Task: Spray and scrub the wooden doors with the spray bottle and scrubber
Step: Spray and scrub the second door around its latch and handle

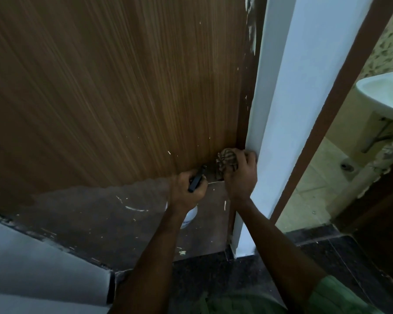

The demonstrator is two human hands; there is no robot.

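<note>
A brown wooden door (114,87) with streaky grain fills the upper left; its lower part is darker and flecked with white paint. My left hand (186,191) grips a white spray bottle (190,216) by its black trigger head, with the nozzle close to the door's lower right. Most of the bottle is hidden under my wrist. My right hand (239,177) holds a wiry, striped scrubber (227,160) and presses it against the door beside the frame.
A white door jamb (279,109) rises just right of my right hand. Through the opening on the right are a white washbasin (386,96) and pale floor tiles. Dark stone flooring (327,252) lies below. A white wall (32,268) is at lower left.
</note>
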